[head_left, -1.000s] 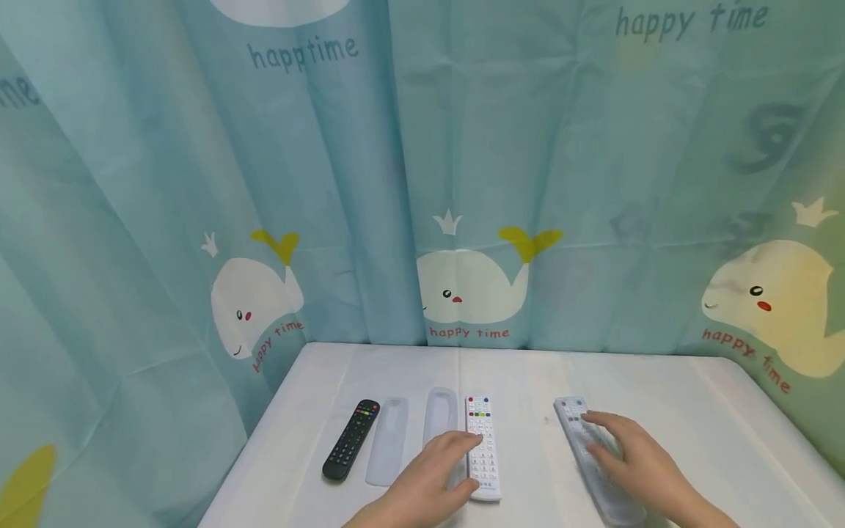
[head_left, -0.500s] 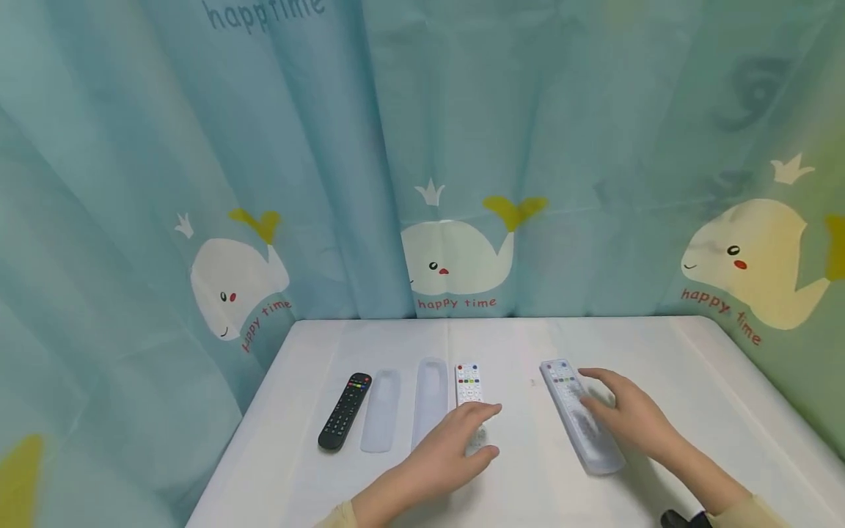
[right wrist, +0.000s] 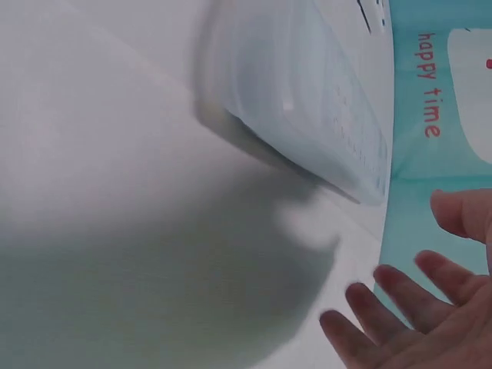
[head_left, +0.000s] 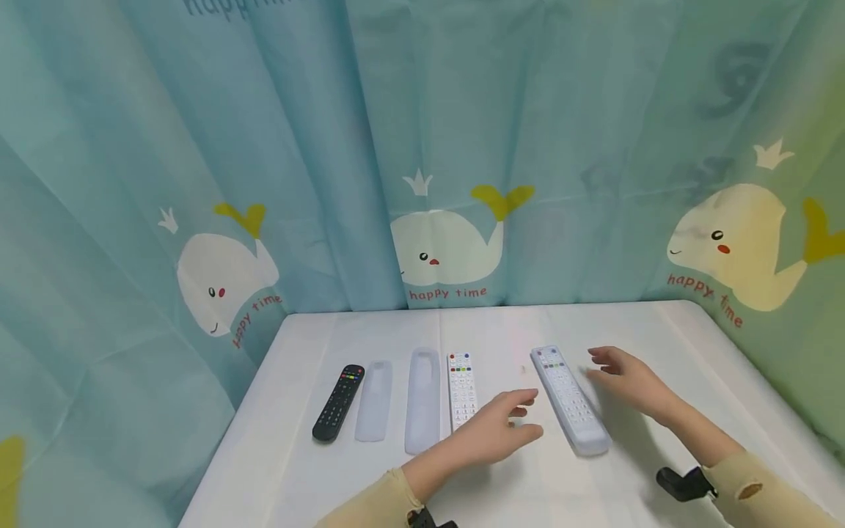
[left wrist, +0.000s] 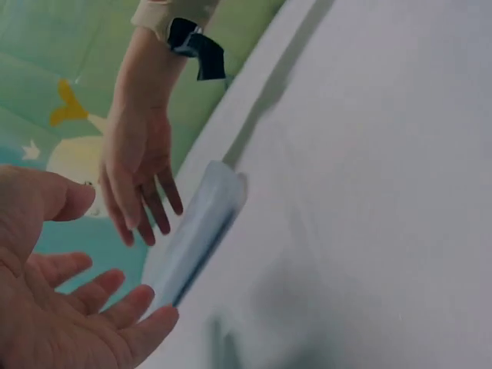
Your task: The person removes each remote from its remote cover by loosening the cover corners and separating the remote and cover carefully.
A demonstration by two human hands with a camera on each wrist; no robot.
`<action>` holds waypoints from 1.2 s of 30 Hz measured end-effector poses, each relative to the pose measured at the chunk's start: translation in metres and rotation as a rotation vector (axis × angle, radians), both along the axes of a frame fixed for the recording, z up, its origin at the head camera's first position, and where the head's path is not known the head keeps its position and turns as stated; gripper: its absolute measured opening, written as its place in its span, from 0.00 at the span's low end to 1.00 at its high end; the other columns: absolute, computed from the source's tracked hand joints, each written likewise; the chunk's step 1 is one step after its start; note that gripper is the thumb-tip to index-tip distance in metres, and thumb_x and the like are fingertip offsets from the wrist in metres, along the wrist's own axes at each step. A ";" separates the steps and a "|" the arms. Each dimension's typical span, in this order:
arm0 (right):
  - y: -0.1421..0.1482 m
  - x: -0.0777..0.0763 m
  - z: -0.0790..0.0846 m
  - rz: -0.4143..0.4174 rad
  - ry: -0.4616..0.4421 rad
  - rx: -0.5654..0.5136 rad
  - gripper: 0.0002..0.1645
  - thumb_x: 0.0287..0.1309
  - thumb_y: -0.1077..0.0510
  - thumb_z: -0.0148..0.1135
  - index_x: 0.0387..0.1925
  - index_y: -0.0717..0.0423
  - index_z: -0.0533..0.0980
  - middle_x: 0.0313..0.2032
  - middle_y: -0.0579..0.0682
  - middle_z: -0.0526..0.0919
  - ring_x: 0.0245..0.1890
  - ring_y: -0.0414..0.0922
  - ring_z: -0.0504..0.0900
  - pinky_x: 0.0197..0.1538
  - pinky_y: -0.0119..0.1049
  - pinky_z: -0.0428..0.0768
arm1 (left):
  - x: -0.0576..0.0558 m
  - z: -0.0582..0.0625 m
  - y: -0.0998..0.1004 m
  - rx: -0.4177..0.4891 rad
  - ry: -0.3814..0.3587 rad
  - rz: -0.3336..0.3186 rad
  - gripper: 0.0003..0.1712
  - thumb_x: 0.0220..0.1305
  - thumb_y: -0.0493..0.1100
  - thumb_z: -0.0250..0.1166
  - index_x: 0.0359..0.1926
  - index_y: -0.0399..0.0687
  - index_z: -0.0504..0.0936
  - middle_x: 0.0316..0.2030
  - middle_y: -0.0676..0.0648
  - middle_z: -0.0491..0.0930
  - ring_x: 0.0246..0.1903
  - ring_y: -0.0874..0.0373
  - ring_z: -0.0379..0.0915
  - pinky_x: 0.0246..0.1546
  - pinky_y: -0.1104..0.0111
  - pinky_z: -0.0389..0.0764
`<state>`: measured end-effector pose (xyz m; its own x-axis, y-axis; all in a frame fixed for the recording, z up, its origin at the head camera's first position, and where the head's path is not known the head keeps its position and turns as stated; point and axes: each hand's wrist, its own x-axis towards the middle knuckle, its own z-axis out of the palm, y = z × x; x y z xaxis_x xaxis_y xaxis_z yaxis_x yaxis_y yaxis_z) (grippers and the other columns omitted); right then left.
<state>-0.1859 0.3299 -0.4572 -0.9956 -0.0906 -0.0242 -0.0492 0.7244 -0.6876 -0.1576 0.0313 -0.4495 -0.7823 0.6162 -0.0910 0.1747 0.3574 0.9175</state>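
Note:
A white remote control in a translucent sleeve (head_left: 571,403) lies slanted on the table between my two hands. To its left my left hand (head_left: 491,433) hovers with thumb and fingers apart, holding nothing; it covers the lower end of a bare white remote control (head_left: 462,385). On the other side of the sleeved remote, my right hand (head_left: 627,381) is raised above the table, fingers loosely bent and nothing in them. In the right wrist view, the sleeved remote (right wrist: 307,92) is apart from the fingertips (right wrist: 334,323). The left wrist view shows it edge-on (left wrist: 204,223) beyond my left fingers.
Left of the bare white remote lie two translucent sleeves, one longer (head_left: 422,403) and one shorter (head_left: 374,403). A black remote control (head_left: 338,403) lies leftmost. The white table (head_left: 528,484) meets a blue-green curtain (head_left: 317,147) with printed whales along its far edge.
My right hand has lifted off the sleeved remote and drawn away to the right. My left hand has moved right, from the bare white remote towards the sleeved one. The head view has tilted down.

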 end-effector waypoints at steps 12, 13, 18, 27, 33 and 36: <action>0.004 -0.020 0.014 0.025 -0.286 -0.133 0.39 0.73 0.52 0.60 0.67 0.79 0.60 0.54 0.72 0.77 0.46 0.52 0.81 0.47 0.47 0.85 | -0.023 -0.005 0.055 0.258 -0.441 0.327 0.36 0.67 0.38 0.66 0.73 0.37 0.67 0.65 0.39 0.73 0.60 0.41 0.75 0.51 0.48 0.82; 0.005 -0.020 0.014 0.022 -0.305 -0.144 0.39 0.73 0.53 0.60 0.68 0.80 0.59 0.52 0.70 0.78 0.45 0.52 0.81 0.47 0.47 0.85 | -0.023 -0.006 0.058 0.278 -0.464 0.347 0.36 0.66 0.37 0.66 0.73 0.36 0.66 0.65 0.38 0.72 0.60 0.40 0.74 0.51 0.47 0.82; 0.007 -0.022 0.010 0.012 -0.393 -0.194 0.39 0.73 0.53 0.59 0.68 0.80 0.58 0.40 0.59 0.80 0.39 0.50 0.80 0.44 0.46 0.85 | -0.024 -0.012 0.072 0.337 -0.575 0.454 0.36 0.64 0.34 0.64 0.72 0.32 0.65 0.60 0.38 0.73 0.55 0.42 0.76 0.47 0.44 0.84; 0.006 -0.023 0.004 0.021 -0.477 -0.245 0.38 0.71 0.55 0.61 0.67 0.79 0.59 0.39 0.57 0.82 0.38 0.49 0.82 0.44 0.46 0.86 | -0.027 -0.015 0.084 0.364 -0.698 0.574 0.36 0.61 0.31 0.64 0.70 0.29 0.66 0.45 0.39 0.74 0.46 0.45 0.75 0.44 0.46 0.85; 0.002 -0.023 -0.003 0.029 -0.498 -0.274 0.39 0.68 0.56 0.64 0.67 0.78 0.60 0.46 0.60 0.81 0.40 0.49 0.83 0.43 0.47 0.87 | -0.028 -0.021 0.092 0.374 -0.709 0.584 0.35 0.61 0.30 0.62 0.70 0.28 0.66 0.43 0.39 0.72 0.44 0.45 0.74 0.45 0.47 0.85; 0.000 -0.024 -0.006 0.022 -0.500 -0.271 0.39 0.66 0.58 0.66 0.68 0.77 0.60 0.47 0.61 0.79 0.39 0.49 0.82 0.41 0.46 0.87 | -0.029 -0.023 0.095 0.384 -0.703 0.578 0.30 0.62 0.30 0.62 0.65 0.30 0.70 0.41 0.38 0.72 0.42 0.46 0.74 0.45 0.47 0.85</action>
